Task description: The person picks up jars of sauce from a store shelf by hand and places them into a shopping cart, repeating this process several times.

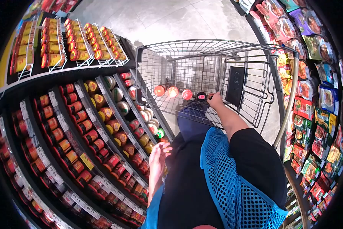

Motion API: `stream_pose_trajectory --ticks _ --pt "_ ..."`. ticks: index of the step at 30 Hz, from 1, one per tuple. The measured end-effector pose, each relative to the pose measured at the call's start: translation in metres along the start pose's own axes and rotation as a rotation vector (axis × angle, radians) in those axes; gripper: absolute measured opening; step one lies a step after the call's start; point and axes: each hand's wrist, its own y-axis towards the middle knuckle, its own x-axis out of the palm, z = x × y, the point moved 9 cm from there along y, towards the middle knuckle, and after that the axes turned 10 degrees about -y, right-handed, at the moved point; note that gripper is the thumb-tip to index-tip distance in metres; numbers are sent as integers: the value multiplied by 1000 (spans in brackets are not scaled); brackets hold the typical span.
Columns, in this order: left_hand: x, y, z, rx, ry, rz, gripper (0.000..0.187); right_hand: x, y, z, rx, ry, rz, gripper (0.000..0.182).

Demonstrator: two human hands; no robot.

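Observation:
My right hand (216, 101) reaches into the wire shopping cart (217, 42) and grips a dark-lidded jar (201, 96) on the cart's floor. That jar stands at the right end of a row of three red-lidded jars (173, 91). My left hand (159, 152) hangs open, fingers spread and holding nothing, close beside the jars at the front edge of the left shelves (102, 114). My dark top and blue mesh vest fill the lower middle of the view.
Tiered shelves of red- and yellow-labelled jars (76, 107) run along the left, with wire racks of more jars (57, 45) above. Shelves of packaged snacks (313, 107) line the right. The cart's handle (290, 103) is on its right side. Grey floor lies beyond.

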Motion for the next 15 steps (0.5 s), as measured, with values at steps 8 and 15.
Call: stream_pose_trajectory --ticks 8,15 --pt "8 6 0 27 58 -22 35 3 1 -4 1 -84 -27 85" --pt "1 -3 5 42 35 -20 34 -2 -10 -5 -51 -160 -159 91"
